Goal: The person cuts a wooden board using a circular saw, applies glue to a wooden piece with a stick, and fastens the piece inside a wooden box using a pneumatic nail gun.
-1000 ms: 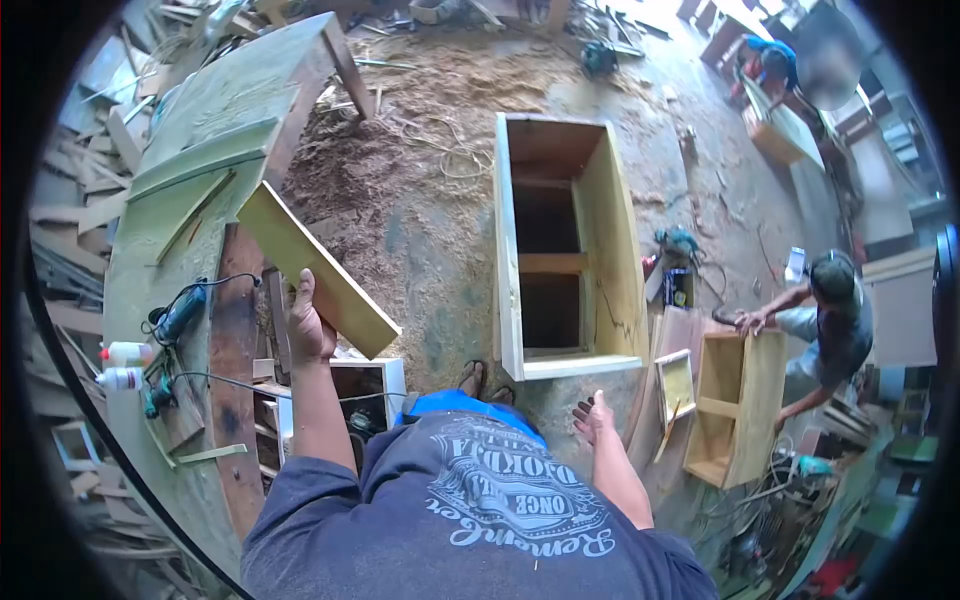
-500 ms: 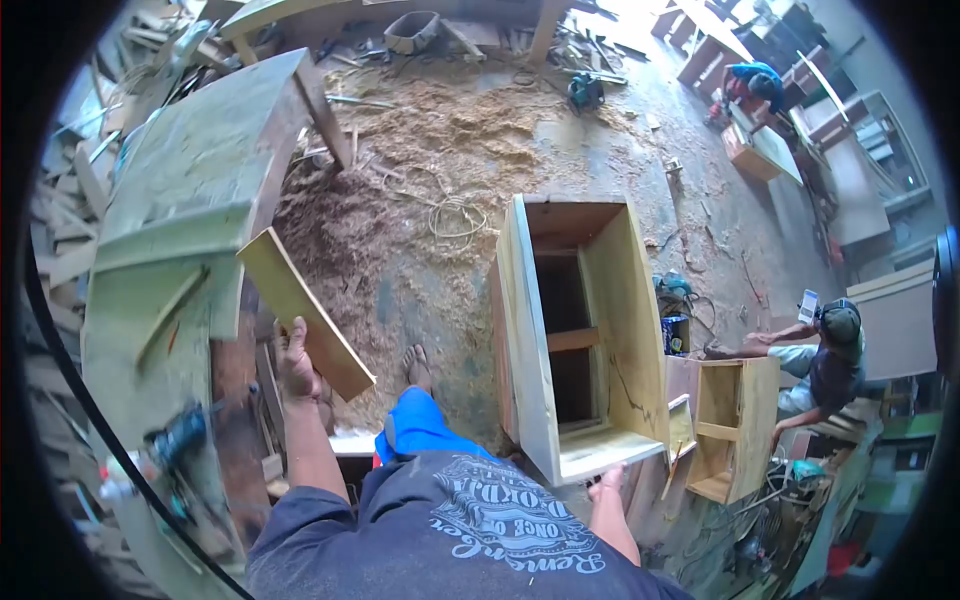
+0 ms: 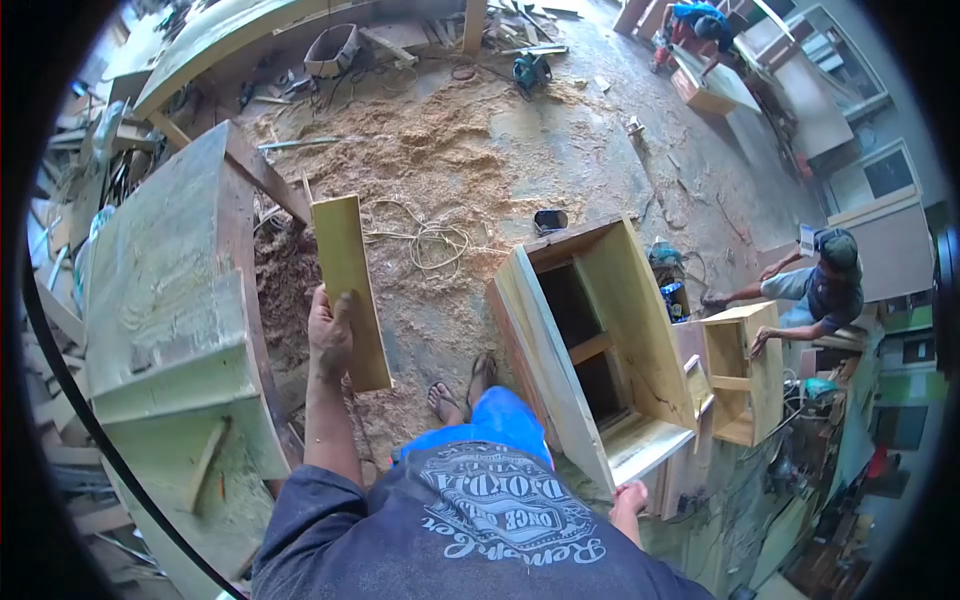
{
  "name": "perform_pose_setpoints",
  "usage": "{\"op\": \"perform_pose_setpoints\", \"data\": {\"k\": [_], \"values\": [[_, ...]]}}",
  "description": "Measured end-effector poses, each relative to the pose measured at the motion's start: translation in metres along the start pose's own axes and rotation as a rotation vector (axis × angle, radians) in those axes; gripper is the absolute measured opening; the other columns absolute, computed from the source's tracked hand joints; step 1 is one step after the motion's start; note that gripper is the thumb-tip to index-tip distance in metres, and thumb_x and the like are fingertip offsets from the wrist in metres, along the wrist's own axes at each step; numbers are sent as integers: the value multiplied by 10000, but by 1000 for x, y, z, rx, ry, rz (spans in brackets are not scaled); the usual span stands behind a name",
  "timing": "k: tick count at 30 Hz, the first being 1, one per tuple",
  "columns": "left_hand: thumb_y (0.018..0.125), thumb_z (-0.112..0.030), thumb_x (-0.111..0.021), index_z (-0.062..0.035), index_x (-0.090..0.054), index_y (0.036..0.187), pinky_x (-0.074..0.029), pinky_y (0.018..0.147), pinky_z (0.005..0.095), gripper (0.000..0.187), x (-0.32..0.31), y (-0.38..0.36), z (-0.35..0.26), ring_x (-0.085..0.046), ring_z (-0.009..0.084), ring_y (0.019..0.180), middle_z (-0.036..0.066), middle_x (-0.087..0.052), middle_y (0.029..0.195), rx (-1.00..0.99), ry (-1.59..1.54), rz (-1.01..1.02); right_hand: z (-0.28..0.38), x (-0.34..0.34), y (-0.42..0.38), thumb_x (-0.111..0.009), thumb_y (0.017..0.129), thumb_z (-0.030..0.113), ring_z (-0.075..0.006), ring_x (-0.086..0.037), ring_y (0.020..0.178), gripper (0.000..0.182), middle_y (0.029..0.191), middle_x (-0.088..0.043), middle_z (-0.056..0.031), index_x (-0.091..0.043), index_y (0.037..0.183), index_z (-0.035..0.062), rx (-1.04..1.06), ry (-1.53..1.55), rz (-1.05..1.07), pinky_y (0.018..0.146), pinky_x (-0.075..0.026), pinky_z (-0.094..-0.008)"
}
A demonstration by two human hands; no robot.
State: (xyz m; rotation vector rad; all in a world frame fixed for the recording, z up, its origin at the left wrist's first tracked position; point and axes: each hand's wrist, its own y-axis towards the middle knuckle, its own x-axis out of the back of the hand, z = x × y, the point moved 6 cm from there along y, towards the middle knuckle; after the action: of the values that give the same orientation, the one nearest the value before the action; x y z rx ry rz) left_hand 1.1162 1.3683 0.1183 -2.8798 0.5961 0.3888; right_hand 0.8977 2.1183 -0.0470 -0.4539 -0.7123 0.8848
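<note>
My left hand (image 3: pixel 331 335) is closed around the edge of a flat wooden board (image 3: pixel 352 285), with the thumb across its face. The board's long side runs nearly straight up the view, over the sawdust. To the right stands an open wooden cabinet frame (image 3: pixel 655 330) with a crossbar inside and dark openings. My right hand (image 3: pixel 628 497) is at the cabinet's near lower corner. Its fingers look curled, and whether they grip the edge is hard to make out.
A worn workbench (image 3: pixel 170 270) stands on the left. Wood shavings (image 3: pixel 430 130) and a coiled cord (image 3: pixel 435 245) lie on the floor ahead. A smaller wooden box (image 3: pixel 740 375) stands at right, with a person (image 3: pixel 825 285) touching it. Another person (image 3: pixel 700 30) works at the far right.
The board has swung from a slant to nearly upright in view, away from the workbench. My view has turned, and both feet now show. My right hand stays by the cabinet's near end.
</note>
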Motion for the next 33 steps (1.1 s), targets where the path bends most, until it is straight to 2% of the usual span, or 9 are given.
{"op": "perform_pose_setpoints", "data": {"k": [4, 7, 12, 17, 19, 23, 29, 31, 33], "values": [[986, -279, -599, -74, -538, 1123, -458, 698, 208, 254, -3, 37, -6, -536, 52, 815, -15, -603, 942, 71, 137, 49, 67, -112, -47, -468, 997, 139, -131, -469, 483, 168, 654, -495, -47, -505, 1110, 19, 343, 82, 187, 399, -384, -268], [986, -325, -590, -80, -546, 1118, -455, 680, 213, 282, 2, 72, -37, -543, 60, 784, -6, -609, 902, 90, 307, 35, 135, -229, -96, -501, 956, 115, -118, -515, 519, 410, 880, -621, -114, -463, 1351, 9, 605, 73, 460, 448, -423, -243], [989, -369, -565, -8, -496, 1302, -490, 802, 301, 483, 57, 130, -88, -598, 181, 938, 94, -630, 1054, -398, 1155, 37, 207, -421, -192, -553, 950, 128, -130, -621, 626, 362, 963, -653, -119, -508, 1292, 19, 705, 133, 674, 563, -552, -274], [982, -395, -555, 0, -453, 1358, -488, 828, 334, 555, 69, 170, -89, -599, 208, 965, 124, -623, 1124, 26, 866, -196, 213, -536, -286, -557, 931, 121, -93, -654, 703, 247, 868, -700, -61, -649, 1142, 32, 759, -88, 916, 640, -554, -261], [983, -407, -550, -11, -461, 1356, -486, 826, 334, 552, 47, 186, -81, -595, 203, 961, 115, -622, 1121, 115, 860, -183, 208, -551, -315, -570, 952, 96, -78, -616, 700, 236, 832, -668, -36, -639, 1164, 19, 739, -144, 1058, 633, -533, -249], [993, -414, -529, -36, -494, 1317, -480, 819, 343, 499, 38, 267, -34, -580, 202, 926, 84, -621, 1085, 236, 728, 8, 176, -542, -312, -542, 954, 119, -75, -615, 632, 233, 698, -654, -36, -658, 1132, 24, 717, -325, 950, 599, -515, -251], [1018, -372, -498, -58, -538, 1163, -467, 728, 297, 348, -49, 426, 21, -529, 131, 812, 19, -574, 912, 137, 976, 459, 152, -457, -309, -517, 936, 122, -121, -653, 636, 240, 735, -690, -76, -669, 1104, 42, 639, -276, 504, 612, -541, -290], [1008, -405, -511, -70, -541, 1067, -440, 677, 277, 341, -107, 465, 31, -489, 102, 756, 0, -532, 829, 254, 799, 641, 133, -420, -319, -523, 934, 116, -114, -645, 646, 245, 799, -691, -76, -654, 1119, 25, 635, -144, 236, 626, -550, -282], [995, -444, -523, -76, -527, 979, -402, 628, 281, 369, -170, 505, 42, -436, 99, 703, -12, -479, 775, 130, 797, 921, 96, -389, -339, -519, 937, 95, -108, -636, 651, 242, 810, -681, -72, -646, 1128, 17, 578, 36, 64, 621, -546, -265]]}}
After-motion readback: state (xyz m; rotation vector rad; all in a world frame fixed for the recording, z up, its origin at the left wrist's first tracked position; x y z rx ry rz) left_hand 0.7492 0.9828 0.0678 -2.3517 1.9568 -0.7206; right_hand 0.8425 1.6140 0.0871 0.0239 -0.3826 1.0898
